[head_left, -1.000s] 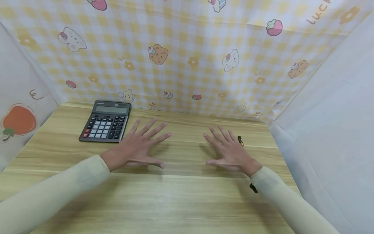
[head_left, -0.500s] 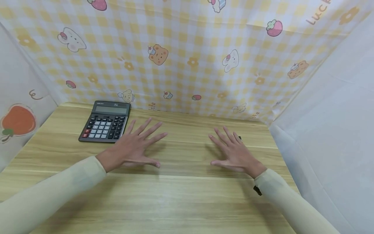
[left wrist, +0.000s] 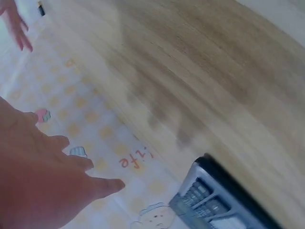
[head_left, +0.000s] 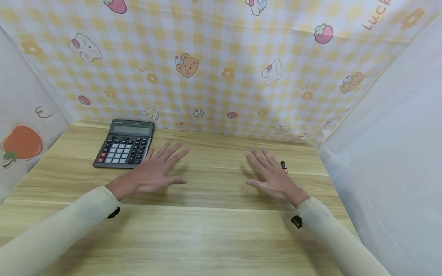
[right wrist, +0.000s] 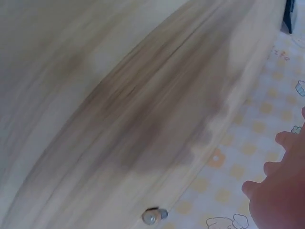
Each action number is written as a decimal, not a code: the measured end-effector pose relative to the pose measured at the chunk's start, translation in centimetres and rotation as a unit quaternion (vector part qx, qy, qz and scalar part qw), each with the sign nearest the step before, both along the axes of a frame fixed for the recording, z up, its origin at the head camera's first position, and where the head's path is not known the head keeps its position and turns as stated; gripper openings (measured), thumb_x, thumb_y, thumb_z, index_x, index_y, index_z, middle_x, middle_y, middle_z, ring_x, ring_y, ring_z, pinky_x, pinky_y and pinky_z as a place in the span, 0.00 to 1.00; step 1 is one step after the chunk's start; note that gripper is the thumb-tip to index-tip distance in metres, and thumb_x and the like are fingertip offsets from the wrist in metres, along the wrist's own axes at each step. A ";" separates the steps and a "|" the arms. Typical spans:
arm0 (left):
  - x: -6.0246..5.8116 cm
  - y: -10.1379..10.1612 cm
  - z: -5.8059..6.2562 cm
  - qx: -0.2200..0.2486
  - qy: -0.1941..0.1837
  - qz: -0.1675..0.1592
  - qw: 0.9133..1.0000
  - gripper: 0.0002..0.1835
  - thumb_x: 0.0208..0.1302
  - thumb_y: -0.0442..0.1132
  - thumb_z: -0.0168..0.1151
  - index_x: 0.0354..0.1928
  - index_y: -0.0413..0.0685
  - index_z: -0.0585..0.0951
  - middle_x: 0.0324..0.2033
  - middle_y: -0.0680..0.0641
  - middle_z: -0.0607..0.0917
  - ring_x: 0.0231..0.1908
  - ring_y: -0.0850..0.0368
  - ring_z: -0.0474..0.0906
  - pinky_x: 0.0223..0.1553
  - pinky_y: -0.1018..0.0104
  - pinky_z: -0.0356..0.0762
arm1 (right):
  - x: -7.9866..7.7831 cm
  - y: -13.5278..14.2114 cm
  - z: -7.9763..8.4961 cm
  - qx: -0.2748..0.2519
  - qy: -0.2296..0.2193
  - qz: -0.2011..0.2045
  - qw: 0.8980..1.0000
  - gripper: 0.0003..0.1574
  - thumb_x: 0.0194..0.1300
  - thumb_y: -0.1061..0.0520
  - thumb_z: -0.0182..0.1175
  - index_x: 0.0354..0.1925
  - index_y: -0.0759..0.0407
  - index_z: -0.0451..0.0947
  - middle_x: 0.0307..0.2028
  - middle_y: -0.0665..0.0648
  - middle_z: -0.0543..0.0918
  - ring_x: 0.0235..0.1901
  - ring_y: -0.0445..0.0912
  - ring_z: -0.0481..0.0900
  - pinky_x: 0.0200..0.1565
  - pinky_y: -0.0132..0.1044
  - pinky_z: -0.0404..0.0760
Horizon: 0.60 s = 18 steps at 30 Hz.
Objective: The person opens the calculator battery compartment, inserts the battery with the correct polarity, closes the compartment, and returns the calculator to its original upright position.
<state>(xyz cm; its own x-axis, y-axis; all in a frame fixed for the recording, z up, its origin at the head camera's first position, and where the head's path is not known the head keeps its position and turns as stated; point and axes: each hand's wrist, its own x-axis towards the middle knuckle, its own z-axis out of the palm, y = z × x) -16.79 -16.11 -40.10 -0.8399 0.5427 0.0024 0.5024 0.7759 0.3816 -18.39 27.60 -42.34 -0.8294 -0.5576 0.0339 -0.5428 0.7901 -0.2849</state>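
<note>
My left hand point(head_left: 153, 170) hovers over the wooden table with its fingers spread and holds nothing. Its little finger overlaps the lower right edge of a dark grey calculator point(head_left: 121, 147) in the head view. The calculator, with its display tilted up, also shows at the bottom of the left wrist view point(left wrist: 214, 205). My right hand point(head_left: 272, 178) is held likewise over the right half, palm down, thumb apart. Just beyond its outer fingers lies a small black and copper battery point(head_left: 284, 166). In the right wrist view the battery point(right wrist: 153, 215) shows its round metal end.
The pale wooden table point(head_left: 193, 237) runs back to a yellow checked cloth point(head_left: 221, 76) with cartoon prints. White cloth point(head_left: 390, 153) closes off the right side, and another white panel point(head_left: 24, 96) with a fruit print stands at the left.
My left hand has drifted left, nearer the calculator, and its thumb has risen. The right hand shifted right, partly covering the battery, then came back. The calculator stays put.
</note>
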 end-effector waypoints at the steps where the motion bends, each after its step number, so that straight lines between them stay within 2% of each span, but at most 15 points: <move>1: 0.0 -0.2 0.1 0.018 -0.009 0.004 1.000 0.49 0.80 0.71 0.53 0.91 0.59 0.49 0.89 0.43 0.42 0.86 0.31 0.33 0.75 0.18 0.30 | -0.1 -0.2 0.0 -0.016 -0.008 -0.008 1.000 0.54 0.83 0.30 0.54 0.91 0.46 0.45 0.89 0.54 0.43 0.87 0.63 0.35 0.77 0.79 0.41; 3: -0.2 -0.5 0.3 0.051 -0.018 0.014 0.998 0.48 0.82 0.69 0.53 0.91 0.57 0.50 0.89 0.41 0.45 0.85 0.29 0.36 0.75 0.17 0.32 | -0.4 -0.7 -0.1 -0.052 -0.025 -0.021 0.998 0.53 0.84 0.32 0.53 0.92 0.45 0.44 0.89 0.53 0.43 0.87 0.62 0.34 0.77 0.80 0.40; 6: -0.7 -1.2 0.5 0.085 0.003 0.039 0.996 0.46 0.82 0.66 0.56 0.90 0.51 0.55 0.87 0.36 0.51 0.84 0.26 0.45 0.75 0.16 0.41 | -0.7 -1.7 -0.2 -0.110 -0.050 -0.040 0.992 0.55 0.83 0.31 0.55 0.92 0.41 0.41 0.89 0.50 0.43 0.87 0.58 0.32 0.77 0.79 0.39; 9: -1.3 -2.2 0.5 0.100 0.044 0.082 0.991 0.47 0.80 0.62 0.63 0.87 0.43 0.60 0.84 0.32 0.58 0.81 0.25 0.55 0.75 0.20 0.51 | -0.9 -3.0 -0.4 -0.175 -0.077 -0.064 0.979 0.60 0.78 0.31 0.63 0.91 0.37 0.41 0.89 0.49 0.43 0.88 0.57 0.36 0.77 0.78 0.43; 11: -1.8 -3.1 0.5 0.106 0.057 0.117 0.986 0.48 0.78 0.59 0.68 0.86 0.39 0.61 0.83 0.30 0.59 0.80 0.24 0.57 0.75 0.21 0.54 | -1.0 -4.1 -0.4 -0.217 -0.093 -0.076 0.969 0.63 0.75 0.33 0.68 0.91 0.36 0.42 0.89 0.50 0.44 0.87 0.57 0.41 0.78 0.75 0.47; 15: -2.6 -5.0 0.4 0.111 0.051 0.171 0.978 0.48 0.77 0.53 0.70 0.85 0.33 0.60 0.81 0.26 0.59 0.79 0.21 0.56 0.73 0.20 0.56 | -0.7 -6.7 0.1 -0.297 -0.124 -0.072 0.944 0.63 0.75 0.46 0.73 0.91 0.47 0.46 0.88 0.56 0.50 0.86 0.59 0.48 0.80 0.66 0.54; 18: -3.0 -6.5 0.2 0.108 0.039 0.195 0.974 0.47 0.78 0.52 0.67 0.84 0.29 0.60 0.80 0.22 0.59 0.77 0.19 0.56 0.71 0.18 0.57 | -0.7 -8.6 0.1 -0.344 -0.146 -0.064 0.925 0.61 0.75 0.54 0.72 0.90 0.56 0.47 0.87 0.61 0.54 0.86 0.58 0.51 0.82 0.60 0.54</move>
